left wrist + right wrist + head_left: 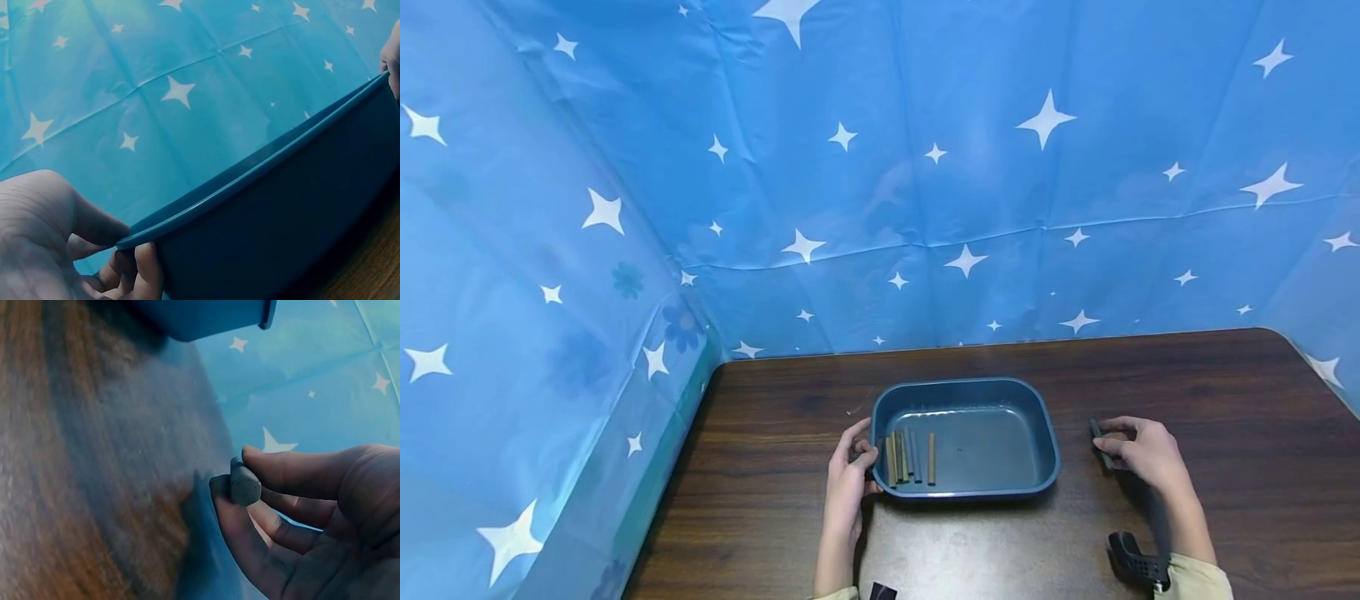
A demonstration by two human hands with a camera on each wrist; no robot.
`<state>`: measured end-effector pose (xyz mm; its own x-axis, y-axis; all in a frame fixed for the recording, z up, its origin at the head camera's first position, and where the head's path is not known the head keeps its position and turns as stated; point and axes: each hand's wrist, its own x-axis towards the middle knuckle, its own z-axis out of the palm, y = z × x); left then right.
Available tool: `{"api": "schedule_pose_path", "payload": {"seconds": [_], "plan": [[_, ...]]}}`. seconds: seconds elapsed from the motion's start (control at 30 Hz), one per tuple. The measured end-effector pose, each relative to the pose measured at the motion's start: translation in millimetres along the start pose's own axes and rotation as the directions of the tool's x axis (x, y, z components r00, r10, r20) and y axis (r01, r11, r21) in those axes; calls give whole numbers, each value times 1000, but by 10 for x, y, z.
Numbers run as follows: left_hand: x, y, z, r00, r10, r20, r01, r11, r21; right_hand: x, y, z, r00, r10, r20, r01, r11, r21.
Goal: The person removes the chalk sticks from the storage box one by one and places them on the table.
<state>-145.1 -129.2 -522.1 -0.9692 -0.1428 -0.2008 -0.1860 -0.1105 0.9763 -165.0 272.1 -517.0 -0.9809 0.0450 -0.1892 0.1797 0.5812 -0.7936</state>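
A dark blue rectangular tray [966,493] with rounded corners stands on the table. My left hand [847,475] grips its left wall, and in the left wrist view the thumb lies over the rim [206,203] with fingers beneath. Inside, towards the left end, lie several thin sticks [900,458] in brown, olive and grey-blue, with one brown stick [932,459] a little apart. To the right of the tray, my right hand [1142,454] pinches a dark grey stick [245,489] between thumb and fingers. The stick's near end looks faceted in the right wrist view.
The dark wood table [760,500] runs back to a blue cloth [880,167] with white stars, which hangs behind and along the left. A black wrist strap device [1135,562] sits at my right wrist, and a black piece [883,592] shows near the left one.
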Motion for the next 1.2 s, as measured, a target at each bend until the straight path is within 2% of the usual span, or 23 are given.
{"api": "schedule_pose_path", "payload": {"seconds": [0.2,0.43,1.0,1.1,1.2], "plan": [[20,-15,-7,999,-33,-22,33,999,7,29,2,16,999,-25,-42,18,986,-166],[7,-26,4,999,-20,-50,19,1000,-6,39,-30,60,999,1,-45,-10,979,-202],[44,-80,5,999,-9,-42,9,1000,-15,33,-42,66,998,1,-71,-20,961,-274],[54,-89,2,999,-18,-46,17,1000,-13,14,-54,72,992,-31,-120,-4,960,-278],[56,-92,-3,998,-29,-50,28,1000,-11,-21,-98,88,973,-87,-213,31,967,-253]]}}
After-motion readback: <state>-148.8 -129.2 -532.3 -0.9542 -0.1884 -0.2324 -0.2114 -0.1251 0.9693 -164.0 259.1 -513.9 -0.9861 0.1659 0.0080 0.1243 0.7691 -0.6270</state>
